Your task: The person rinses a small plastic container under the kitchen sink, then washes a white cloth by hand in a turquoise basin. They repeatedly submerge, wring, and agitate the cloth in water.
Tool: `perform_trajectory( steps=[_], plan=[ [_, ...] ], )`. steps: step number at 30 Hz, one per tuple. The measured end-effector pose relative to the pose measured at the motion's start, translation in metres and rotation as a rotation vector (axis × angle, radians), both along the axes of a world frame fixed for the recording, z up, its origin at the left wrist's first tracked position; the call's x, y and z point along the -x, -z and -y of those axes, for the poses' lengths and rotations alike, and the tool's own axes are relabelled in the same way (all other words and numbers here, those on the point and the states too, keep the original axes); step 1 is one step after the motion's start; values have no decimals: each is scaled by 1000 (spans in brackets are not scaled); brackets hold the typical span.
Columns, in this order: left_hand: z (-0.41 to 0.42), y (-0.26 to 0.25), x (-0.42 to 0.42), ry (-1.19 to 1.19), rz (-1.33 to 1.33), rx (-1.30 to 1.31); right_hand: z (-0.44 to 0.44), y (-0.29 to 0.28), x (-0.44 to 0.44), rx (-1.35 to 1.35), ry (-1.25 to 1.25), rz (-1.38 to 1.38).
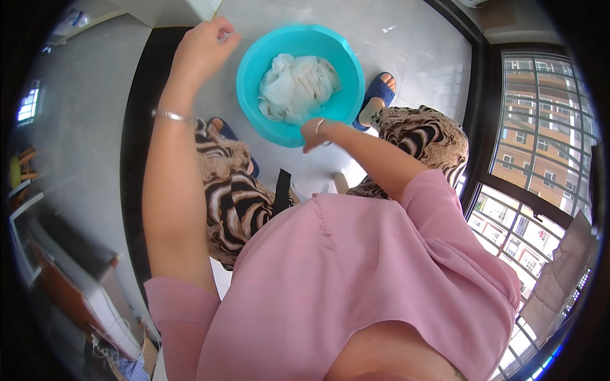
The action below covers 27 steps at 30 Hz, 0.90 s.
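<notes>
A turquoise plastic basin (248, 95) stands on the floor between my feet. Bunched white cloth (298, 85) lies inside it and looks wet. My right hand (315, 134) is at the basin's near rim, its thumb side outside the wall, and it appears to grip the edge; its fingertips are partly hidden. Off the basin's upper left, my left hand (205, 47) is raised with loosely curled fingers apart and nothing in them. A silver bangle (172, 115) circles the left wrist.
Grey floor tiles (419, 52) surround the basin, with a dark floor strip (136, 157) to its left. My feet wear blue slippers (376, 93). A barred window (538, 128) is at right. At lower left are white cables (116, 333) beside a brown-and-white object (81, 290).
</notes>
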<state>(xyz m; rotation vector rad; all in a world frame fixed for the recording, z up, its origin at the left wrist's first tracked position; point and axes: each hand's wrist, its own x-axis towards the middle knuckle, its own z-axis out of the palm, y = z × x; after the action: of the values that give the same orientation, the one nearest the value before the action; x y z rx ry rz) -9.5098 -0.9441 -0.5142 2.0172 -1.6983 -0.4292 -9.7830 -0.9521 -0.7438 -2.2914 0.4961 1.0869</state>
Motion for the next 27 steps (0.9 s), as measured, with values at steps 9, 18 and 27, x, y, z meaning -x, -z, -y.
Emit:
perform_trajectory(
  steps=[9,18,27],
  plan=[
    [-29,-40,30,3,182,37,161,51,-16,337,529,305],
    [-25,-36,13,-130,216,-72,111,73,-70,223,474,144],
    [-31,-30,6,28,262,57,101,-55,-29,338,339,440]
  ],
)
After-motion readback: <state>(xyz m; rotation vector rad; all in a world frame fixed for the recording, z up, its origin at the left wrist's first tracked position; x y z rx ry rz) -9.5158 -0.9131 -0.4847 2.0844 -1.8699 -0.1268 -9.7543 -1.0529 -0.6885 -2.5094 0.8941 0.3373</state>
